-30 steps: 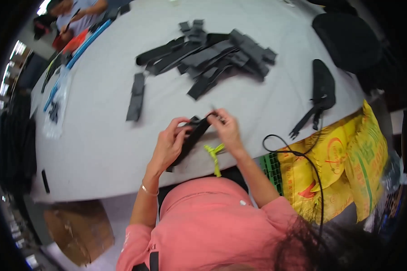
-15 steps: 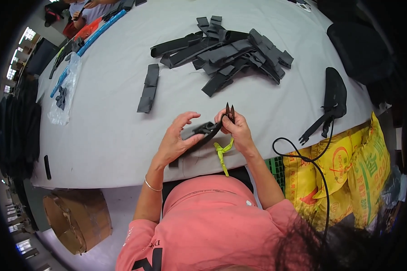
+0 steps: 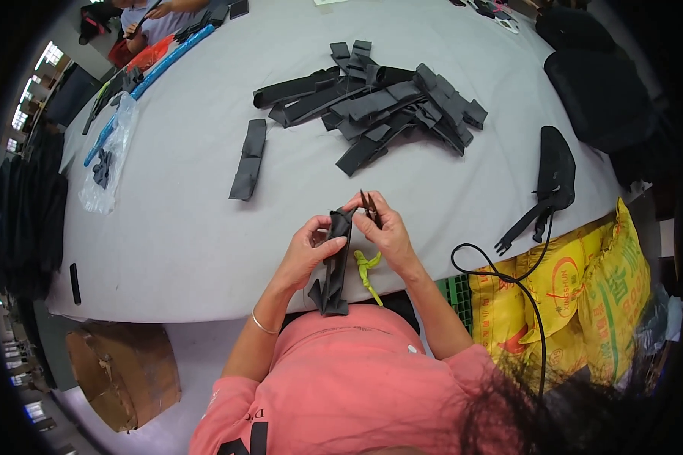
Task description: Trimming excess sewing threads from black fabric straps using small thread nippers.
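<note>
A long black fabric piece (image 3: 334, 277) hangs upright at the near table edge, its lower end against my shirt. My left hand (image 3: 311, 249) is closed on its upper part, thumb across the front. In my right hand (image 3: 387, 236) are small dark thread snips (image 3: 369, 205), blades pointing up and away. The fingertips of that hand also meet the top corner of the fabric piece. A yellow-green strip (image 3: 366, 277) with a knot dangles beneath my right hand; where it is fastened is hidden.
A heap of black fabric pieces (image 3: 379, 102) lies farther back, with one single piece (image 3: 248, 161) left of it. A black pouch (image 3: 557, 171) with a cord rests at the right. Yellow sacks (image 3: 561, 303) and a cardboard drum (image 3: 125, 371) flank me. Another person (image 3: 159, 19) works at the far left.
The fabric piece has swung from lying slantwise to upright. My left hand, spread before, has closed on it. The snips have moved slightly left and nearer to me.
</note>
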Available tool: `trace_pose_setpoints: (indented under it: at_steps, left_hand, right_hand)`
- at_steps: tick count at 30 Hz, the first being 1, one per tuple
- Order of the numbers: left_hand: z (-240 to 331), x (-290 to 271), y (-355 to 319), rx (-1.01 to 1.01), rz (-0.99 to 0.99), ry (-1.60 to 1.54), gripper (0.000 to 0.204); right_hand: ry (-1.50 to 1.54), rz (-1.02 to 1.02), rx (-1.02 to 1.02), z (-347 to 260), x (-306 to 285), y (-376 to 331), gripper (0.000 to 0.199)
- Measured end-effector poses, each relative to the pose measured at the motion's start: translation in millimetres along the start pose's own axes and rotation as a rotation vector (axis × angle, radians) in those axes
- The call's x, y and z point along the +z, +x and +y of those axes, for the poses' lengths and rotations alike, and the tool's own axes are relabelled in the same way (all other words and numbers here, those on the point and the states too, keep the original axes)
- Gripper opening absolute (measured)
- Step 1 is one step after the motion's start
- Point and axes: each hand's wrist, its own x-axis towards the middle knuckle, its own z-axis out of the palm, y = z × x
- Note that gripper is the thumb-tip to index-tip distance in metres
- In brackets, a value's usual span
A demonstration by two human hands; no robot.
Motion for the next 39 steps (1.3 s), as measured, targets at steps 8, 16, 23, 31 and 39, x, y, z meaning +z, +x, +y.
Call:
trace_pose_setpoints:
  at_steps: [8, 16, 23, 31, 39]
  left_hand:
    - [-8.6, -7.9, -1.7, 0.024, 0.165, -0.193, 0.015]
    - [-3.3, -8.0, -6.5, 0.077, 0.182, -0.068, 0.014]
    - [13.5, 1.9, -12.4, 0.096, 0.154, 0.141, 0.015]
    - [-5.7, -16.1, -8.1, 0.211, 0.247, 0.289, 0.014]
    - [2.4, -4.0, 3.2, 0.330, 0.348, 0.272, 0.014]
  right_hand:
    - [-0.218, -0.046, -0.032, 0.2, 4.4, -3.1, 0.012]
    - [-0.167, -0.027, -0.021, 9.9, 6.5, -1.9, 0.012]
    - [-0.187, 0.008, -0.070, 22.7, -0.8, -4.9, 0.017]
    - [-0.207, -0.084, -0.128, 19.8, 12.0, 2.6, 0.016]
    - [-0.292, -0.135, -0.096, -2.3, 8.0, 2.1, 0.028]
